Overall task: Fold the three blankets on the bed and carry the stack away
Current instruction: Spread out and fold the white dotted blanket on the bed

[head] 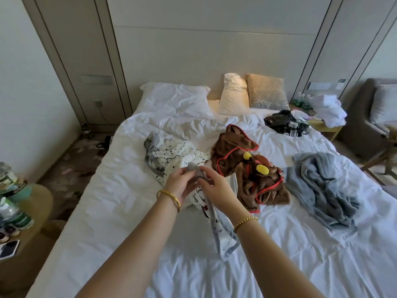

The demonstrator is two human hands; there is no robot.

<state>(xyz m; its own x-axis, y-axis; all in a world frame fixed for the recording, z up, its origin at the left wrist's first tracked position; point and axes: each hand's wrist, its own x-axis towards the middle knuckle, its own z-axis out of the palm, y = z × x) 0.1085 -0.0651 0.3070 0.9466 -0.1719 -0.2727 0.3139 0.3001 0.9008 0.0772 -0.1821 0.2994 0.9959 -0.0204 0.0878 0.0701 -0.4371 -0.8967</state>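
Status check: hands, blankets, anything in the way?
Left hand and right hand both pinch the white spotted blanket's grey edge. Brown blanket and blue-grey blanket lie crumpled, unfolded. Nothing blocking.

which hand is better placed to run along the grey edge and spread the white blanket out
Right. The right hand sits over the hanging grey-trimmed length of the white blanket, while the left hand already pinches its corner as an anchor.

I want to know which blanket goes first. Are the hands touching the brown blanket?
Apart. In the head view, both the left hand and right hand pinch the white spotted blanket; the brown blanket lies beside them.
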